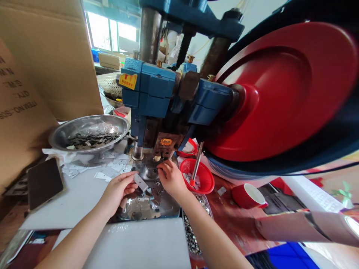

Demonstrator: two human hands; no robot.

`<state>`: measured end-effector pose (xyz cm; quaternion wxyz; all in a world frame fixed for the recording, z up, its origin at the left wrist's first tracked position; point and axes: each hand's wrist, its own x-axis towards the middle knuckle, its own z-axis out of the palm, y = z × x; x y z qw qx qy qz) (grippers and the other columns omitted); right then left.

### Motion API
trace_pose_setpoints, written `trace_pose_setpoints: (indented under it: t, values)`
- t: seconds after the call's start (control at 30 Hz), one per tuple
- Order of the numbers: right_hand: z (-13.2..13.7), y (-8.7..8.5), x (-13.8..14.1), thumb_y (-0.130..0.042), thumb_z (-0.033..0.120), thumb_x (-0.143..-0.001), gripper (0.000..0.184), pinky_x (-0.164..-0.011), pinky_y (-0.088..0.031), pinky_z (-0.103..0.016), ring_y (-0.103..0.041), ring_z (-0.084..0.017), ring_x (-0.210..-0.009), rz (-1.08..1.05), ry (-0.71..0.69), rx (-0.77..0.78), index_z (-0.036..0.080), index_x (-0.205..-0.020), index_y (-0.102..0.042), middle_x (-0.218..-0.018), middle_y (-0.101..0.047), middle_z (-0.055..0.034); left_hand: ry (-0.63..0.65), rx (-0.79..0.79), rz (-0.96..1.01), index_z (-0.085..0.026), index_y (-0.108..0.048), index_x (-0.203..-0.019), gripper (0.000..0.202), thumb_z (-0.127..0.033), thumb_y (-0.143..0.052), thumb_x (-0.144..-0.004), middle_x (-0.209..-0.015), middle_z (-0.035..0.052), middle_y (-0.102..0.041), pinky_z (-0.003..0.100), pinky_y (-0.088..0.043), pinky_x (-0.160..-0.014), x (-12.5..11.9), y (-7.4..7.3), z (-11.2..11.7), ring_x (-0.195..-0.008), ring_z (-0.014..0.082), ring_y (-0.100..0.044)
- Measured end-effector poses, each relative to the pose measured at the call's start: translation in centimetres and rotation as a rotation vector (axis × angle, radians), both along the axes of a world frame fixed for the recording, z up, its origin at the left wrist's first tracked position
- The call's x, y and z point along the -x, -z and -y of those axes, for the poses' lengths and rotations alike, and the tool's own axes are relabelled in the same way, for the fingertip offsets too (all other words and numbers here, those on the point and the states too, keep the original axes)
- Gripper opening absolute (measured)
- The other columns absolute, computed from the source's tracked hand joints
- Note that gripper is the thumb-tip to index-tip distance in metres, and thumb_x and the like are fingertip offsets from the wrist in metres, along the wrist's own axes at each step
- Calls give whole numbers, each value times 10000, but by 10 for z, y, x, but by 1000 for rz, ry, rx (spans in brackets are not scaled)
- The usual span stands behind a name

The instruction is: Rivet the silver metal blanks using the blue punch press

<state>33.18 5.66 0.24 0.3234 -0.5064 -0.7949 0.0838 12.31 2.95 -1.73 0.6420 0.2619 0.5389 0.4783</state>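
My left hand [120,189] pinches a small flat metal plate [141,182] with holes in it, thumb and fingers at its left end. The plate is tilted in front of the die of a blue punch press [158,89]. My right hand [171,177] reaches in at the die from the right, its fingers drawn together beside the tooling. Whether anything small is between those fingertips is hidden. Below both hands, the press's metal base [134,212] carries loose metal pieces and scraps.
A steel bowl [120,140] of metal pieces stands left, with loose plates [108,171] and a phone [45,183] nearby. On the right are a red basket [209,183], a tub of metal bits [192,231], a red mug [239,196] and the large red flywheel [280,97].
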Motion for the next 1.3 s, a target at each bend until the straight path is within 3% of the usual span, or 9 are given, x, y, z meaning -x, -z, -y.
trace_pose_setpoints:
  t: [0.17, 0.27, 0.37, 0.5, 0.57, 0.77, 1.03, 1.2, 1.3]
  values:
    - [22, -5, -6, -515, 183, -847, 165, -860, -445, -354, -573, -201, -915, -43, -108, 28, 226, -827, -673, -943, -639, -51, -5, -3, 12, -169, -698, -1008, 298, -249, -697, -720, -767, 52, -721, 174, -535, -536, 3, 4, -1, -600, 111, -659]
    - [30, 0, -7, -514, 195, -826, 118, -810, -453, -338, -586, -200, -871, -240, 36, 138, 219, -804, -627, -860, -641, -37, -3, 0, 37, -180, -692, -1011, 290, -240, -698, -727, -787, 45, -723, 170, -531, -545, 3, 3, -1, -605, 103, -657]
    - [37, 6, 2, -536, 296, -821, 109, -665, -454, -293, -590, -178, -714, -500, 137, 429, 210, -764, -572, -740, -634, -17, 18, -30, 84, -186, -693, -978, 264, -249, -716, -722, -854, 41, -728, 166, -535, -606, 0, -1, 3, -664, 99, -663]
    - [48, 7, 22, -524, 525, -832, 325, -541, -427, -228, -581, -119, -573, -954, -75, 1005, 200, -849, -523, -736, -662, -21, 91, -109, 180, -186, -707, -890, 209, -277, -736, -705, -930, 39, -734, 193, -534, -707, -6, -6, 9, -744, 113, -667]
    - [52, 5, 29, -619, 483, -780, 319, -545, -425, -201, -573, -92, -558, -1142, -86, 1081, 197, -878, -519, -725, -651, 0, 127, -138, 216, -177, -721, -852, 180, -253, -731, -689, -954, 52, -738, 222, -530, -756, -7, -7, 12, -822, 149, -672]
    - [50, 6, 32, -678, 215, -657, 200, -619, -442, -203, -566, -85, -596, -1261, 55, 837, 192, -804, -543, -661, -596, 53, 190, -108, 267, -141, -739, -932, 351, -151, -642, -595, -1048, 106, -727, 333, -514, -836, -8, -9, 14, -940, 259, -668]
    - [49, 8, 32, -615, 213, -672, 287, -654, -470, -254, -595, -123, -640, -1228, 85, 782, 188, -957, -597, -710, -634, 28, 217, -122, 155, -187, -641, -1099, 446, -186, -620, -654, -906, 37, -727, 297, -494, -764, -10, -4, 18, -828, 198, -666]
    - [37, 19, 26, -610, 286, -723, 157, -602, -454, -268, -578, -144, -610, -1069, 137, 668, 208, -853, -573, -669, -610, 27, 290, -272, -308, -203, -651, -1020, 319, -370, -627, -750, -794, 8, -686, 298, -476, -695, -18, -12, 10, -765, 198, -632]
    - [21, 20, 21, -607, 321, -762, 116, -630, -442, -281, -567, -163, -672, -797, 183, 403, 210, -792, -597, -721, -608, 5, 252, -475, -707, -213, -673, -872, 256, -438, -575, -803, -856, 20, -696, 315, -468, -740, -29, -22, -10, -802, 203, -628]
